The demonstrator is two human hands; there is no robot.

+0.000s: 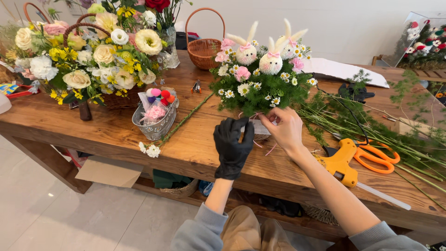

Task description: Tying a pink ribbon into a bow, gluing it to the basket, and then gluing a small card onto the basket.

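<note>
Head view, looking down on a long brown wooden tabletop (195,148). At centre stands a small round arrangement of green feathery foliage, white daisies and pink blooms topped by three white fluffy rabbit figures with pink bows (262,76). The left hand (232,144), in a black glove, is at the base of the arrangement with its fingers curled about the lower part; the bare right hand (283,130) meets it from the other side, fingers pinched on what appears to be thin pink ribbon (268,149) trailing below. What exactly each hand grips is partly hidden by the foliage.

To the right lie loose green stems (371,130), orange-handled scissors (376,158) and a yellow glue gun (341,162). To the left stand a grey metal pail of coloured pompoms (155,116) and a large basket of cream, white and yellow flowers (93,60); an empty woven basket with a hoop handle (204,49) stands behind.

Judged from the pose, binding the base goes best with the gloved hand steadying the bundle upright while the bare fingers keep the ribbon taut and low, so the rabbits do not tilt.
</note>
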